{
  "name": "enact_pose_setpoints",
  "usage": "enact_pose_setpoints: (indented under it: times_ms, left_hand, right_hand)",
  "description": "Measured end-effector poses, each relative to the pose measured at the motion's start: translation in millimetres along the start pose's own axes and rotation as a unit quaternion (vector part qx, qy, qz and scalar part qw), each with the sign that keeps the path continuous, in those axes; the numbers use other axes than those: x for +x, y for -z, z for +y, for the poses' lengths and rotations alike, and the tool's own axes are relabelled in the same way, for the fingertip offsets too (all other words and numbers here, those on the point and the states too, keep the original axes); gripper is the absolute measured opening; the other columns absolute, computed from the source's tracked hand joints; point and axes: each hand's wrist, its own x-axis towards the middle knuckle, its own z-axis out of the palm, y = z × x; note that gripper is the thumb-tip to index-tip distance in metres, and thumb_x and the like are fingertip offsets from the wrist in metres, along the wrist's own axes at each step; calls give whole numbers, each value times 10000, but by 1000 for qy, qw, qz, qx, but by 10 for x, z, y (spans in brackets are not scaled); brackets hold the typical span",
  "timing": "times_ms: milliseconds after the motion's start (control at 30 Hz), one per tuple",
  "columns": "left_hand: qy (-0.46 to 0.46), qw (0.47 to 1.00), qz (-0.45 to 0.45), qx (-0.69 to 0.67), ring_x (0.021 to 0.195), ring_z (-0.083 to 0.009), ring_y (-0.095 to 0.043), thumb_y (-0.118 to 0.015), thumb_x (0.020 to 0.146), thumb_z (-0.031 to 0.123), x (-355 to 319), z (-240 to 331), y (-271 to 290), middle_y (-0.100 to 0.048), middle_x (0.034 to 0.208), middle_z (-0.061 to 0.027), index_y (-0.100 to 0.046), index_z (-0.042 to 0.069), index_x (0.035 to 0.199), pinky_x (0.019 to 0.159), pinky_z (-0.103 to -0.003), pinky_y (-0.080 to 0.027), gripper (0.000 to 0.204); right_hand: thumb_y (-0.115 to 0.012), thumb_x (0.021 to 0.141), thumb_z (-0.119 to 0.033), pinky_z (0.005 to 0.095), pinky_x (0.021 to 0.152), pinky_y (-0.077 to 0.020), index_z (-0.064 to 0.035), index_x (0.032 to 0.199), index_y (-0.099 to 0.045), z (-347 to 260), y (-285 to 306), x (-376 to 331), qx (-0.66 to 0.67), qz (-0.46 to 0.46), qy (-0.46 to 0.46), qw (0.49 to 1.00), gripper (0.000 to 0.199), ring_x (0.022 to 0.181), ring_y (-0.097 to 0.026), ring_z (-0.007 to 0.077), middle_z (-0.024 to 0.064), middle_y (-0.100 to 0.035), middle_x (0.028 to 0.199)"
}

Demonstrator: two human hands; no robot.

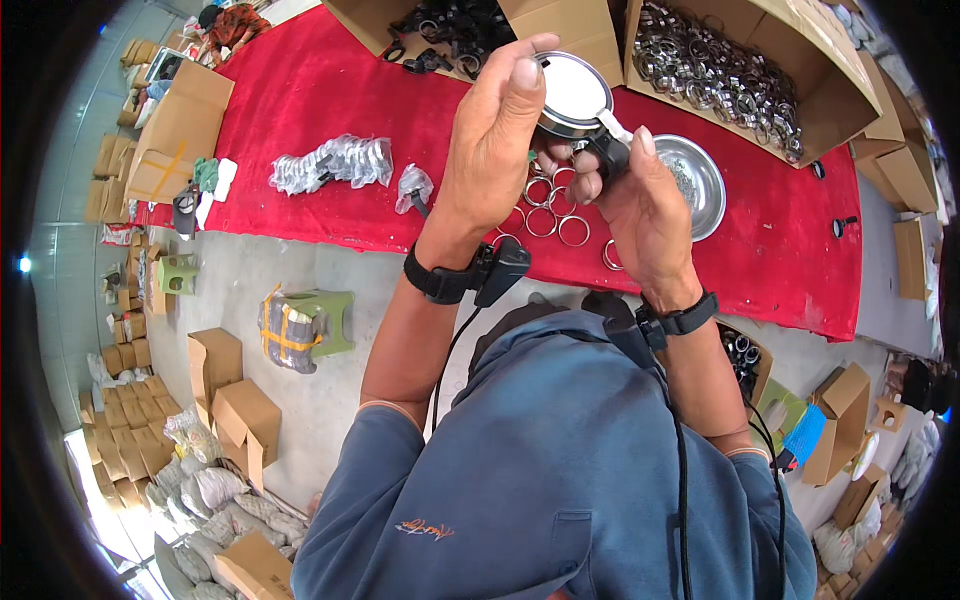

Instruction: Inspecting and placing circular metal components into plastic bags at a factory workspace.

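Over the red cloth I hold up a round white-faced piece with a shiny dark rim and a black stem or clamp. At its left side is my left hand, thumb upright and fingers partly hidden around the rim. My right hand grips the black stem below the disc, its fingers curled and its thumb raised. A small white strip sticks out near the stem. Several metal rings lie on the cloth under my hands. A metal bowl with small parts stands beside my right hand.
Two cardboard boxes stand at the far side: one with black parts, one with many metal clamps. A row of plastic-wrapped pieces and a single bagged piece lie left. A small black piece lies right.
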Motion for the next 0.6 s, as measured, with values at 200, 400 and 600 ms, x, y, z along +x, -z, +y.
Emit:
enact_pose_setpoints:
  times_ms: [200,400,600]
  left_hand:
    - [25,999,16,19,666,-62,-577,-399,1072,611,-28,-52,100,-662,894,-37,-500,-35,1422,548,-212,-474,742]
    - [37,998,42,41,670,-79,-576,-362,1083,606,-89,-29,140,-678,918,-61,-496,-27,1449,541,-222,-470,743]
    - [5,992,53,111,667,-77,-575,-342,1103,564,-190,129,116,-697,925,-79,-511,-10,1453,545,-223,-464,693]
  right_hand:
    - [-446,1095,-439,323,740,-440,-55,991,-622,-71,-122,-2,70,22,-66,995,435,756,-507,128,14,-590,835]
    - [-449,1095,-407,366,727,-447,-58,950,-585,-91,-165,-11,101,25,-98,990,401,706,-486,173,25,-532,735]
    - [-432,1086,-467,358,711,-466,-42,966,-610,-59,-119,-3,133,-35,-93,986,476,692,-500,150,37,-594,807]
